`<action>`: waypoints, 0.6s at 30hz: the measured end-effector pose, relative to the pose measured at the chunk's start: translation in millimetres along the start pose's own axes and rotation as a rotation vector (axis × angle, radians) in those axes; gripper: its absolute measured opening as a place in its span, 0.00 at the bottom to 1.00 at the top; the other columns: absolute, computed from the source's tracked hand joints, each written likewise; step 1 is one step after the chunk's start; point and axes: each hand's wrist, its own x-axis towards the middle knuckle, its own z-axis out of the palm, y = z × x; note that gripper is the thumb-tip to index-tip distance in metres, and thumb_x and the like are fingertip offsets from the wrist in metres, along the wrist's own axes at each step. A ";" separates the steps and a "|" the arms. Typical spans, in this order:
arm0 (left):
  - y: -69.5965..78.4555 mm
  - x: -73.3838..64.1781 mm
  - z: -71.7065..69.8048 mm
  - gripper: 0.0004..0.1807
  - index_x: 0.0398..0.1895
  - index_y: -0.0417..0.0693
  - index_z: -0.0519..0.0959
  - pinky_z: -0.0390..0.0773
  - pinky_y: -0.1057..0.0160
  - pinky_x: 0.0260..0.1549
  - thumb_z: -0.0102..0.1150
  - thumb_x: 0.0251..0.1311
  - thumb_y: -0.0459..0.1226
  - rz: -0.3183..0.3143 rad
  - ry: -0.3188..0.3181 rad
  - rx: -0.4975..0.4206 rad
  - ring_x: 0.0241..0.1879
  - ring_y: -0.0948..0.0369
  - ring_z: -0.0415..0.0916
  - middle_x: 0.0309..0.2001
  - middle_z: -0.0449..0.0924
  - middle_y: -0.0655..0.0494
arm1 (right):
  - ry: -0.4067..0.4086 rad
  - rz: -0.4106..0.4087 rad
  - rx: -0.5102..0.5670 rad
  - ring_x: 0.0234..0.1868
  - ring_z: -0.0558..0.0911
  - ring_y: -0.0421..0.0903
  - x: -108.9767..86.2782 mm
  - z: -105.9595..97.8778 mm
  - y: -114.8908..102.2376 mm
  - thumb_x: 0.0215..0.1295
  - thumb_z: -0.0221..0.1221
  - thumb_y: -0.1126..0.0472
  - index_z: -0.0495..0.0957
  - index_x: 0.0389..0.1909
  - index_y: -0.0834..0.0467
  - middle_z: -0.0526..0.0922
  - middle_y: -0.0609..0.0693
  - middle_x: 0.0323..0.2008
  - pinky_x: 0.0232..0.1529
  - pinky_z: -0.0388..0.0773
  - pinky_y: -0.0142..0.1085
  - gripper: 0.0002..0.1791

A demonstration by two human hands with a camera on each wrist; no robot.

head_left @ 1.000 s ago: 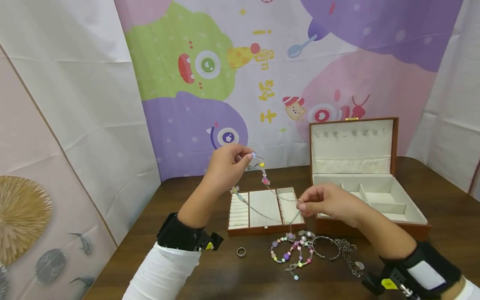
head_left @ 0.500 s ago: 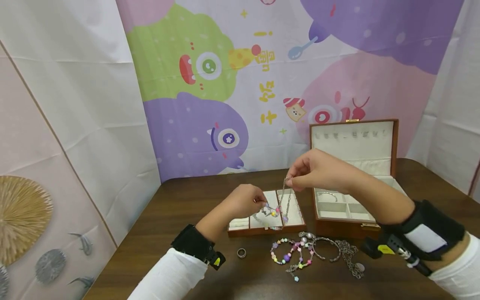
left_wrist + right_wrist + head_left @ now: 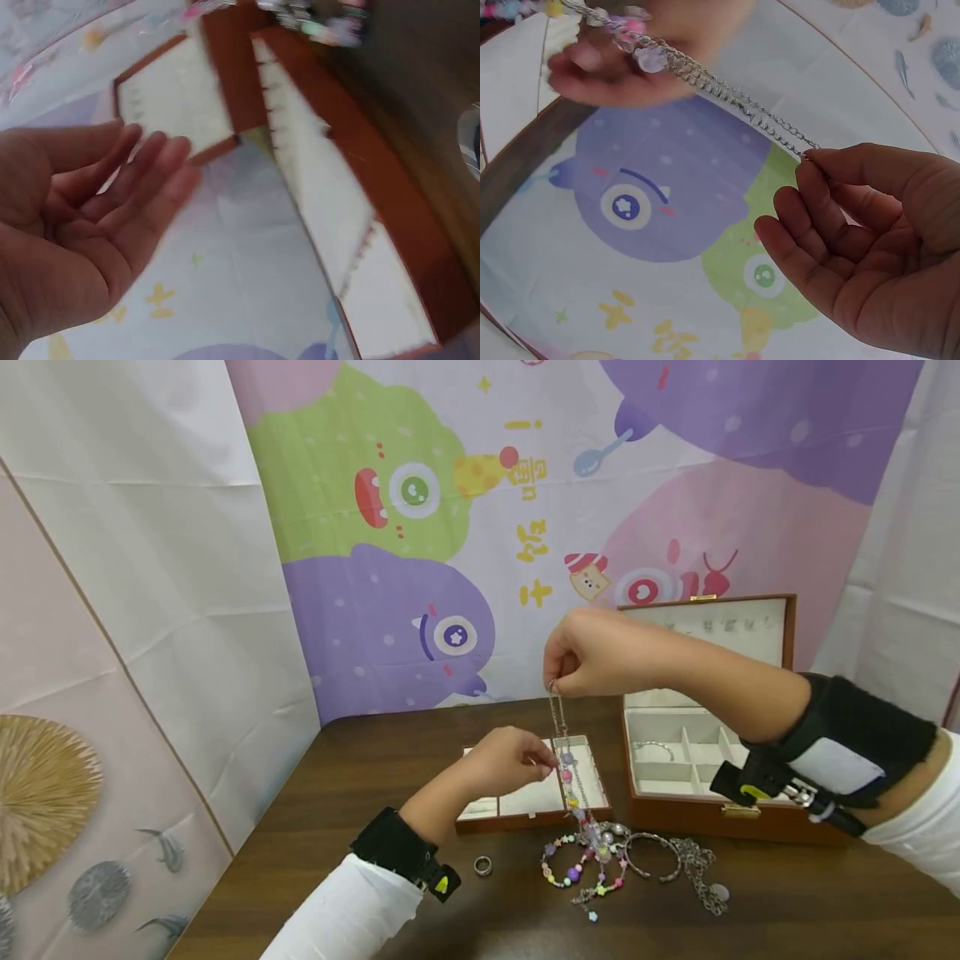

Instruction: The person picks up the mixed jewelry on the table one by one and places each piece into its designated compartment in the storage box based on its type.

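My right hand (image 3: 596, 652) pinches the silver chain of a beaded necklace (image 3: 567, 777) between thumb and finger. The necklace hangs down over the tray's right part, its pastel beads reaching the jewelry on the table. In the right wrist view the doubled chain (image 3: 742, 109) runs taut from the fingertips. My left hand (image 3: 506, 764) is beside the necklace, above the tray, and holds nothing. Its fingers are loosely bent in the left wrist view. Below lie a beaded bracelet (image 3: 550, 873), a silver bangle (image 3: 679, 860) and a heaped silver chain (image 3: 697, 868).
A brown jewelry tray (image 3: 513, 821) with white lining stands behind the bracelets. To its right, a brown jewelry box (image 3: 675, 812) has its lid up; a silver bracelet (image 3: 662, 746) lies in one compartment. A ring (image 3: 482, 872) lies at front left on the table (image 3: 390, 752).
My left hand has come down and let go of the necklace's beaded end. My right hand has risen and moved left, so the necklace now hangs from it alone.
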 end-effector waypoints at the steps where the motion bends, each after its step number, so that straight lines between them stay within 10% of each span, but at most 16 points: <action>1: 2.2 0.5 -3.3 0.09 0.45 0.38 0.83 0.80 0.66 0.39 0.57 0.66 0.31 0.002 0.009 -0.123 0.41 0.59 0.82 0.41 0.85 0.49 | 0.001 -0.006 -0.015 0.22 0.73 0.39 0.2 -0.7 -1.4 0.53 0.60 0.73 0.84 0.22 0.57 0.80 0.44 0.18 0.28 0.74 0.35 0.09; 6: 8.6 4.6 -13.7 0.15 0.56 0.28 0.75 0.76 0.56 0.54 0.48 0.69 0.26 0.135 -0.105 -0.657 0.54 0.52 0.77 0.55 0.78 0.38 | -0.002 -0.017 -0.054 0.23 0.72 0.40 -0.5 -2.3 -4.7 0.52 0.60 0.74 0.85 0.23 0.57 0.79 0.44 0.18 0.28 0.73 0.35 0.10; 12: 9.2 4.3 -10.2 0.17 0.56 0.23 0.73 0.75 0.53 0.55 0.52 0.64 0.23 0.219 -0.220 -0.771 0.51 0.55 0.80 0.50 0.82 0.41 | 0.013 -0.030 -0.062 0.23 0.70 0.40 -5.1 -2.6 0.2 0.51 0.61 0.75 0.85 0.23 0.55 0.77 0.43 0.17 0.27 0.70 0.34 0.11; 18: 8.9 -1.6 -11.0 0.15 0.51 0.18 0.71 0.78 0.49 0.50 0.52 0.62 0.21 0.231 -0.193 -0.837 0.44 0.52 0.83 0.40 0.85 0.52 | 0.033 -0.012 -0.065 0.23 0.69 0.40 -13.0 -2.1 13.2 0.51 0.62 0.73 0.86 0.23 0.54 0.76 0.42 0.17 0.27 0.68 0.35 0.11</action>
